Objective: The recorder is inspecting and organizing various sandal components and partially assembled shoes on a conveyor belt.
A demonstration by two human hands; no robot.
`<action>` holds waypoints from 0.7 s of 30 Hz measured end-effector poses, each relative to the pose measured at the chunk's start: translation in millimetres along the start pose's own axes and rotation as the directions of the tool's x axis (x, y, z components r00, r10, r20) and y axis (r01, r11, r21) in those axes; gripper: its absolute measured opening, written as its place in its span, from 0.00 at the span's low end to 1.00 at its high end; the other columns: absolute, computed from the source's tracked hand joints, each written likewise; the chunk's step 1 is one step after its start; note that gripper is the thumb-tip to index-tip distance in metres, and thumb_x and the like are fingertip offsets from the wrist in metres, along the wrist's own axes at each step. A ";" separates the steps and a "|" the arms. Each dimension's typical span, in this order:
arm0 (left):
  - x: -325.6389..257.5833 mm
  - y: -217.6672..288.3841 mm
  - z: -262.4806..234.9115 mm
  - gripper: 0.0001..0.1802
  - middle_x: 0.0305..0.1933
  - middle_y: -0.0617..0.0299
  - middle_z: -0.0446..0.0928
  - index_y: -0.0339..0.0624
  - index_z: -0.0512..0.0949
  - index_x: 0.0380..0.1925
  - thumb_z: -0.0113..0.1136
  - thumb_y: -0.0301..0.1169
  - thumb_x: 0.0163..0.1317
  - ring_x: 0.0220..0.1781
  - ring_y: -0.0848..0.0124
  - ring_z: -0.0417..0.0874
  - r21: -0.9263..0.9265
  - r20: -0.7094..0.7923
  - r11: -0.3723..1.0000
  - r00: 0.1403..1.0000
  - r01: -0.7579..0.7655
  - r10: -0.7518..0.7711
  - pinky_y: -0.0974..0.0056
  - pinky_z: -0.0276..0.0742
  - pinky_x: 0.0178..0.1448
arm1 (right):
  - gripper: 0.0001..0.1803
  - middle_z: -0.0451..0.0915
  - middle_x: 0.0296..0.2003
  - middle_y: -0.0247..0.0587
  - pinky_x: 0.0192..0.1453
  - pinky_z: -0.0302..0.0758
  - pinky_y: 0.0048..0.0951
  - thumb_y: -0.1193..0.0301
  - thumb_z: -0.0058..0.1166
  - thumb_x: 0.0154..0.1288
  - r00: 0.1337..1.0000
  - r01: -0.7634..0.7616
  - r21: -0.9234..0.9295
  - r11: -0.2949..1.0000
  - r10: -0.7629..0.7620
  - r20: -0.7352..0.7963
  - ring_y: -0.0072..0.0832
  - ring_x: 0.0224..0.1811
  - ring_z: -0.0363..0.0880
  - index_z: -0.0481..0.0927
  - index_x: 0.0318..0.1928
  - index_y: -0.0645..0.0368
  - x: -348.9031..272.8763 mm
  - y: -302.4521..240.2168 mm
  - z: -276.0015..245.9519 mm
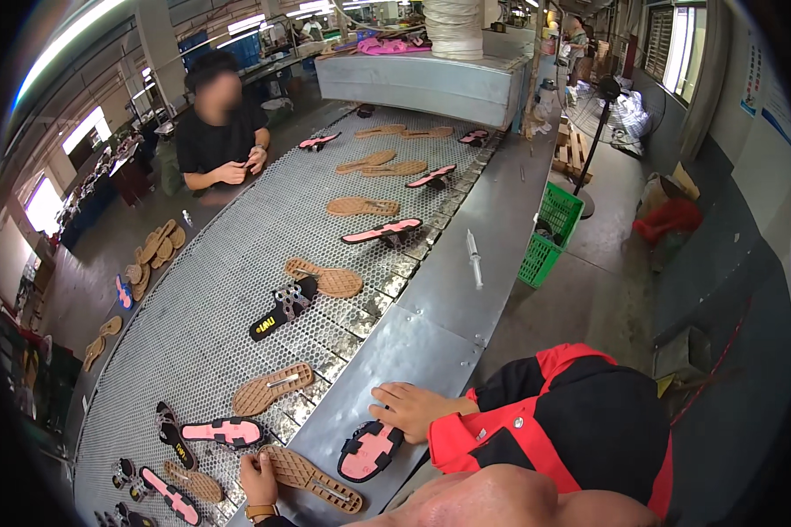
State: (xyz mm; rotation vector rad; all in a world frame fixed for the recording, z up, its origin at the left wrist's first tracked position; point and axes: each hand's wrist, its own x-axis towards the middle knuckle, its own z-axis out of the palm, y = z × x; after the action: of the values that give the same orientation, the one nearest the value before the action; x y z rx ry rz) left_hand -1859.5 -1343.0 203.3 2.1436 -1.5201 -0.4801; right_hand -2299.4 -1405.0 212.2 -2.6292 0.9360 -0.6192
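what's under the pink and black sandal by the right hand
The pink and black sandal lies on the bare metal side ledge of the mesh conveyor, with the right hand resting on its upper end. Its underside, and the ledge directly beneath it, are covered.

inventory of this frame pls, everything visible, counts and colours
Mesh conveyor belt: one, grey metal, runs from near left to the far hood.
Tan soles: about ten loose on the belt, more stacked at its left edge.
Pink-and-black sandal uppers: several, spread along the belt.
Black sandal upper: one, yellow print, mid belt.
Metal hood: one, grey, far end.
Syringe: one, clear, on the steel side rail.
Green crate: one, on the floor, right.
Co-worker: one, black shirt, across the belt.
Left hand: on a tan sole.
Right hand: red-and-black sleeve, on a pink-and-black upper.
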 end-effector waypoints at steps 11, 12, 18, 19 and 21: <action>-27.7 27.0 -18.4 0.24 0.63 0.47 0.81 0.32 0.79 0.59 0.55 0.42 0.77 0.65 0.59 0.81 -0.992 0.099 0.070 0.993 0.103 -0.060 0.53 0.74 0.73 | 0.32 0.82 0.56 0.60 0.59 0.81 0.45 0.72 0.60 0.66 0.977 -0.189 0.453 0.871 0.122 0.172 0.55 0.56 0.84 0.70 0.70 0.62 41.2 15.1 -18.7; -33.2 38.1 -29.7 0.28 0.67 0.44 0.80 0.30 0.78 0.63 0.53 0.44 0.78 0.70 0.56 0.80 -0.975 0.108 -0.204 0.992 0.091 -0.073 0.50 0.72 0.76 | 0.35 0.84 0.49 0.58 0.50 0.84 0.44 0.70 0.58 0.71 0.928 -0.309 0.584 0.751 0.105 0.357 0.49 0.43 0.89 0.62 0.76 0.57 67.1 8.2 -29.9; -34.4 80.0 -10.4 0.29 0.67 0.44 0.80 0.44 0.73 0.73 0.47 0.48 0.82 0.69 0.46 0.80 -0.934 -0.079 -0.335 0.987 -0.121 -0.138 0.40 0.74 0.75 | 0.17 0.87 0.51 0.47 0.55 0.86 0.40 0.77 0.60 0.75 0.891 -0.442 0.896 -0.027 -0.129 0.436 0.36 0.49 0.89 0.79 0.61 0.63 132.2 -4.9 -20.9; -34.0 72.4 -10.2 0.33 0.62 0.45 0.81 0.41 0.70 0.75 0.45 0.53 0.83 0.69 0.46 0.79 -0.937 -0.046 -0.343 0.996 -0.070 -0.077 0.37 0.70 0.77 | 0.19 0.88 0.49 0.53 0.55 0.88 0.47 0.79 0.62 0.73 0.879 -0.471 0.821 -0.322 -0.092 0.468 0.43 0.49 0.90 0.78 0.62 0.66 146.7 -19.1 -26.2; -33.9 63.5 3.1 0.34 0.56 0.48 0.82 0.39 0.72 0.68 0.40 0.57 0.83 0.63 0.49 0.81 -0.897 -0.045 -0.434 0.994 -0.084 -0.099 0.40 0.75 0.73 | 0.24 0.86 0.47 0.62 0.48 0.91 0.54 0.82 0.67 0.67 0.811 -0.575 0.712 -0.402 -0.164 0.562 0.53 0.45 0.92 0.76 0.62 0.70 170.6 -21.0 -19.7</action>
State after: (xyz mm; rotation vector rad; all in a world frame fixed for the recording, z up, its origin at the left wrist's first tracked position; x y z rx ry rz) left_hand -1921.9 -1329.2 236.6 0.4894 -0.2707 -1.1115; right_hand -2178.8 -1502.6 288.6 -0.6563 0.2934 -0.2726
